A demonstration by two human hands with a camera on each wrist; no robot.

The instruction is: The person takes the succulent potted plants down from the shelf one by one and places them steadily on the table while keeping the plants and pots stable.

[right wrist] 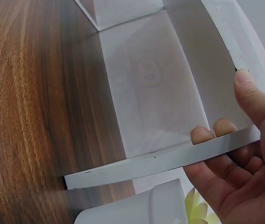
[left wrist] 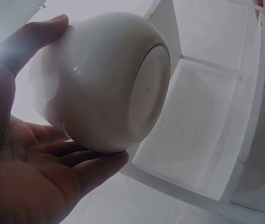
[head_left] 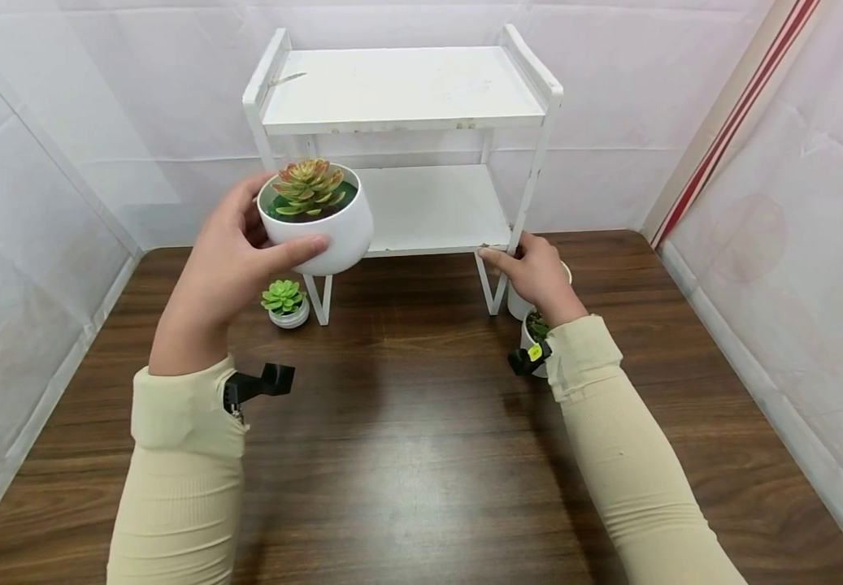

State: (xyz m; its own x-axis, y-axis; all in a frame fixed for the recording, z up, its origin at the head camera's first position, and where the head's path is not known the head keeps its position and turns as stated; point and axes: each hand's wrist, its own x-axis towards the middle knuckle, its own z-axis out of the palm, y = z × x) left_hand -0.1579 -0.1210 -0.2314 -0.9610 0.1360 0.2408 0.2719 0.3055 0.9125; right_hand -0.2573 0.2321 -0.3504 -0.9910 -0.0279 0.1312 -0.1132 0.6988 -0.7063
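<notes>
My left hand (head_left: pixel 219 260) holds a round white pot (head_left: pixel 351 231) with a red-tipped green succulent (head_left: pixel 308 187) in it, thumb across the front and fingers behind. The pot is in the air before the left side of a white two-tier shelf (head_left: pixel 406 89). From the left wrist view, the pot's smooth side and flat base (left wrist: pixel 151 93) show. My right hand (head_left: pixel 538 276) grips the shelf's right front leg at the lower board. In the right wrist view, its fingers wrap the leg (right wrist: pixel 160 161) and the thumb rests on the board's edge.
A small potted green succulent (head_left: pixel 284 297) stands by the shelf's left front leg. Two white pots are partly hidden behind my right hand and wrist; the nearer holds a dark green plant (head_left: pixel 536 326). The brown wooden table (head_left: pixel 406 455) is bounded by white sheeting (head_left: pixel 26 203).
</notes>
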